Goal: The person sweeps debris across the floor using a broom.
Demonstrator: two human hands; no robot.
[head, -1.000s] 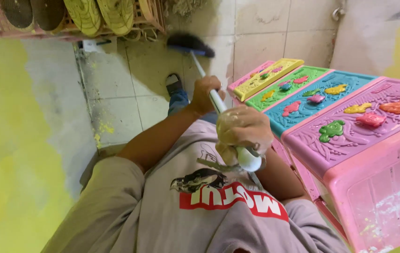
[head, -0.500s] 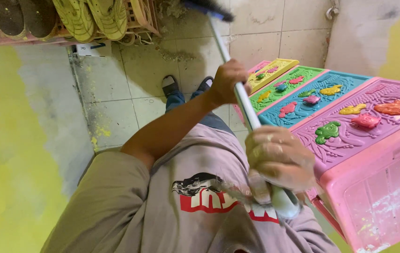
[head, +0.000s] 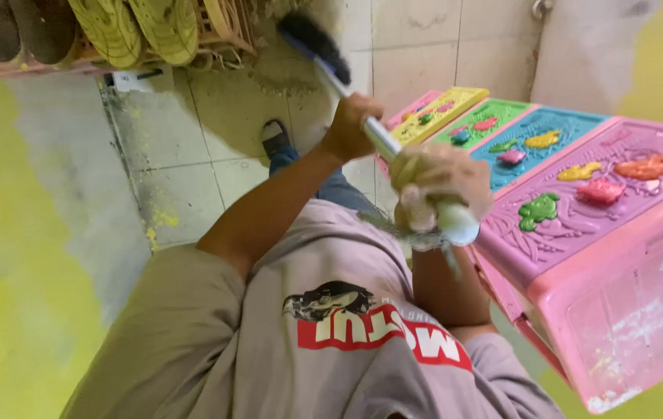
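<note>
A long-handled brush (head: 324,54) slants over the tiled floor (head: 192,155), its dark bristles near the shoe rack (head: 215,23). The left hand (head: 355,128) wraps the handle midway, fingers clamped; the right hand (head: 440,186) grips its rounded end beside the pink plastic stool (head: 626,310).
</note>
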